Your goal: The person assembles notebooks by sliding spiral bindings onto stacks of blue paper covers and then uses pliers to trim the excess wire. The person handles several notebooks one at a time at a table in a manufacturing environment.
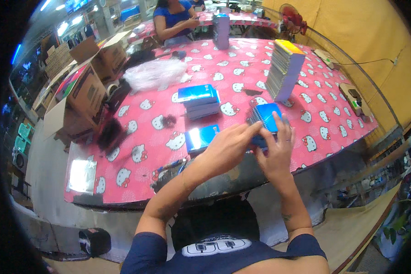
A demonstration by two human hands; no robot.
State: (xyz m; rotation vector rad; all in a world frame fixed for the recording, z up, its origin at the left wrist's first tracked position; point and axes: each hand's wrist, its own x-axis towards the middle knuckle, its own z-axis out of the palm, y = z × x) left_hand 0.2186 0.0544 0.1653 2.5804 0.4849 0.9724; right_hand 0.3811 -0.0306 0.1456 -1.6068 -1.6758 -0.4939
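Note:
A blue spiral notebook (268, 116) lies at the front right of the table, apparently on top of others, with its dark coil along the left side. My left hand (233, 144) reaches across to its near left corner, fingers closed there. My right hand (278, 153) grips the near right edge, thumb toward the left fingertips. What lies under the fingers is partly hidden. Left of my hands is a low pile of blue notebooks (201, 137), partly behind my left wrist. A higher pile of blue notebooks (198, 98) stands just beyond it.
A tall yellow-topped notebook stack (283, 73) stands at the right, another tall stack (221, 32) at the far edge. Clear plastic wrap (155, 73), a shiny flat packet (82, 177) and pens (171, 166) lie on the pink table. Cardboard boxes (80, 100) flank it; a person (176, 23) is opposite.

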